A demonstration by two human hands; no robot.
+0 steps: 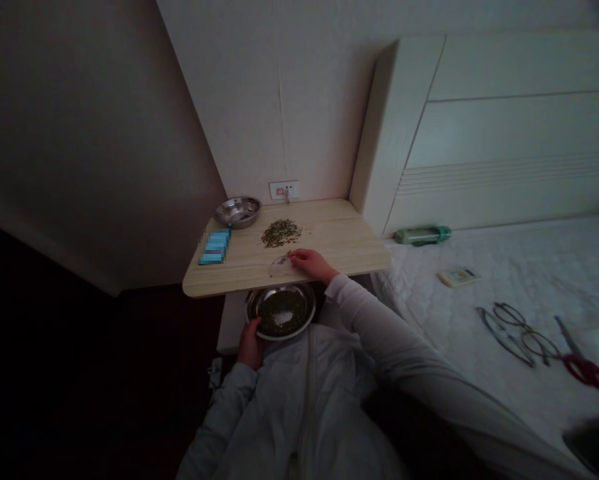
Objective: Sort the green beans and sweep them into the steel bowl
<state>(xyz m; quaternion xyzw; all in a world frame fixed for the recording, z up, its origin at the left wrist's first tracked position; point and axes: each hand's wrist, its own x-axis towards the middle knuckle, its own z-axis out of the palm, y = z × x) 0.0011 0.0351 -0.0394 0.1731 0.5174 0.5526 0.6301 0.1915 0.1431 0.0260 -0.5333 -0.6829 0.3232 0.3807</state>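
Note:
My left hand (250,343) grips the rim of a steel bowl (280,311) held just under the front edge of a small wooden table (339,240). The bowl holds some dark green bits. My right hand (311,263) rests on the tabletop near the front edge, fingers curled, touching a small pale scrap (279,265). A loose pile of small green seeds or leaves (280,233) lies on the table behind that hand.
A second steel bowl (238,211) sits at the table's back left, a blue packet (215,247) in front of it. A wall socket (284,191) is behind. On the bed lie a green case (422,235), a remote (460,276), glasses (514,328) and red scissors (585,363).

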